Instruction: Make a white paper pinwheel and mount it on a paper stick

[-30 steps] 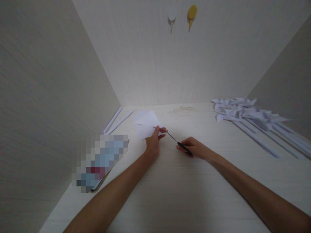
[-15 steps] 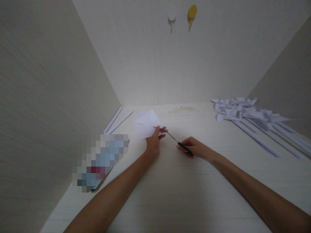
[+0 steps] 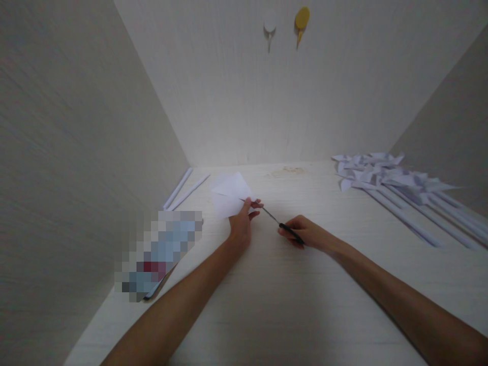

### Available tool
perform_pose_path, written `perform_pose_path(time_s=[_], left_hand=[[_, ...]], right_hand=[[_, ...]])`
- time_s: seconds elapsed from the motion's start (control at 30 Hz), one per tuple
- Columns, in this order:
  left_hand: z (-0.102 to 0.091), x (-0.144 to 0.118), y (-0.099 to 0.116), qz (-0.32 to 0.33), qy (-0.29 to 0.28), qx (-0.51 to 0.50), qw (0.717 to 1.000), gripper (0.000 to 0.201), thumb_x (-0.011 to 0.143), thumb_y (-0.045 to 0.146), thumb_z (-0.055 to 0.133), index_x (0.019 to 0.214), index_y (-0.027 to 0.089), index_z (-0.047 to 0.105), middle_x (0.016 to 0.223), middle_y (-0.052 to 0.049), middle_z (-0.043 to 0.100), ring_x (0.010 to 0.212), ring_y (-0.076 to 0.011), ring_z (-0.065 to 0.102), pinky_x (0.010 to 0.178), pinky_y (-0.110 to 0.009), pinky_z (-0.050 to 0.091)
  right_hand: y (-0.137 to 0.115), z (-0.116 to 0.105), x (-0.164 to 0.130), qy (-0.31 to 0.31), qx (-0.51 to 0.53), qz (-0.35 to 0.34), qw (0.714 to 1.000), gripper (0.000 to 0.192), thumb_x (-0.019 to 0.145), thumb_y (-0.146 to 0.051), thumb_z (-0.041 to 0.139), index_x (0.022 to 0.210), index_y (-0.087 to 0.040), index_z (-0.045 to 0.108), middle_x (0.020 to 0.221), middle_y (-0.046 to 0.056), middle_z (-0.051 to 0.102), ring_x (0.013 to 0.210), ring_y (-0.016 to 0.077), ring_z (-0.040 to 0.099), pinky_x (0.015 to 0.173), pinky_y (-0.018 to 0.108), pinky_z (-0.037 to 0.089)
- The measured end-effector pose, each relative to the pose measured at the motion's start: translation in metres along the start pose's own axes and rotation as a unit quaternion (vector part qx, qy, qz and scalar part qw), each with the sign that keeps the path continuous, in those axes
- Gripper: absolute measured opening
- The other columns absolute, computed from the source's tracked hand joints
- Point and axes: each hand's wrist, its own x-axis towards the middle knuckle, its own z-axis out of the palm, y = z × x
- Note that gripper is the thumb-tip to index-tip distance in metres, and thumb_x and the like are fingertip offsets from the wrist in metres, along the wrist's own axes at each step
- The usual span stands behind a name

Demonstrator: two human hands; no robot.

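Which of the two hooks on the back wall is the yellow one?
The yellow hook is the right one of the pair; the hook just to its left is white.

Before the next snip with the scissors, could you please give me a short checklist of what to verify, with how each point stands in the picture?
1. Left hand has a hold on the white paper: ok, it pinches the near edge.
2. Right hand has the scissors by the black handles: ok.
3. Blades reach the paper: ok, the tips lie across it beside the left thumb.
4. Left fingers out of the blades' way: cannot tell, they lie very close to the blades.
5. Blades open or closed: cannot tell, too thin to see.
6. Paper pinwheels away from the cutting: ok, they lie far off to the right on the table.
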Motion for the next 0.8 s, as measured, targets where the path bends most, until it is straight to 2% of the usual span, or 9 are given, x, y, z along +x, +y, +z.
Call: perform_pose_path(time_s=[0.5, 0.7, 0.8], left_hand=[[0.0003, 0.0002, 0.0007, -0.009, 0.006, -0.017, 1.000, 0.010, 0.063, 0.021, 0.061, 0.067, 0.014, 0.055, 0.062, 0.000, 0.062, 0.058, -0.0109, 0.059, 0.051, -0.020, 0.041], [-0.0001, 0.0016, 0.0003, -0.004, 0.010, -0.017, 1.000, 0.010, 0.064, 0.023, 0.059, 0.067, 0.014, 0.056, 0.068, -0.002, 0.063, 0.059, -0.0103, 0.059, 0.051, -0.020, 0.042], [0.0000, 0.0017, 0.0002, 0.003, 0.013, -0.005, 1.000, 0.012, 0.065, 0.025, 0.059, 0.068, 0.014, 0.056, 0.072, -0.003, 0.063, 0.061, -0.0104, 0.059, 0.051, -0.020, 0.042]], right_hand=[[0.0016, 0.0014, -0.0001, 0.012, -0.004, 0.004, 1.000, 0.045, 0.073, -0.049, 0.048, 0.043, -0.017, 0.038, 0.036, -0.005, 0.036, 0.034, 0.0048, 0.028, 0.037, 0.021, 0.020], [0.0004, 0.0014, 0.0002, 0.009, -0.020, 0.006, 1.000, 0.043, 0.072, -0.047, 0.051, 0.043, -0.017, 0.040, 0.037, -0.004, 0.039, 0.035, 0.0057, 0.031, 0.038, 0.021, 0.022], [-0.0043, 0.0032, -0.0004, 0.053, 0.022, 0.005, 0.998, 0.039, 0.068, -0.043, 0.055, 0.043, -0.016, 0.042, 0.038, -0.004, 0.040, 0.036, 0.0057, 0.032, 0.039, 0.022, 0.022]])
